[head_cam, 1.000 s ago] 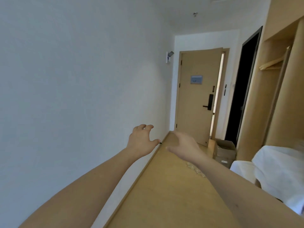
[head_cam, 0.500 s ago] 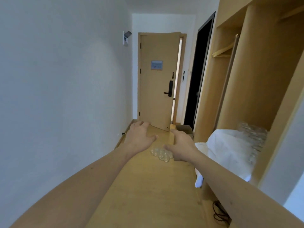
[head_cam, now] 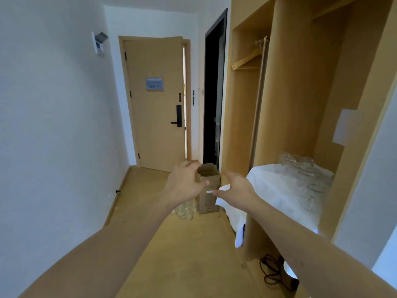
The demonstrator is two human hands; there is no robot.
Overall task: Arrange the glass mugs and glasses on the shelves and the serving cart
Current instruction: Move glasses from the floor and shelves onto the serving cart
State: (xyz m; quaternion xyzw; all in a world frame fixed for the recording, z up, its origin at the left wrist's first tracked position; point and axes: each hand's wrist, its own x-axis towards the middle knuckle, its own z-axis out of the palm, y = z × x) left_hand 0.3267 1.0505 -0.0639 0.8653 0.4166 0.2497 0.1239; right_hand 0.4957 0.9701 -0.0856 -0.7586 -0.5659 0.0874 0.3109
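Note:
Both arms reach forward down a corridor. My left hand and my right hand hang in the air with spread, loosely curved fingers and hold nothing. Below the left hand a cluster of clear glasses stands on the wooden floor. More glasses and mugs sit on a white cloth in the wooden shelf unit at the right.
An open cardboard box stands on the floor beyond the hands, next to the glasses. A wooden door closes the corridor's far end, with a dark doorway to its right. A black cable lies under the shelf. White wall on the left.
The view has swung right and down, bringing the shelf, its glasses and the box into sight. Both hands stay outstretched and empty, now in front of the box.

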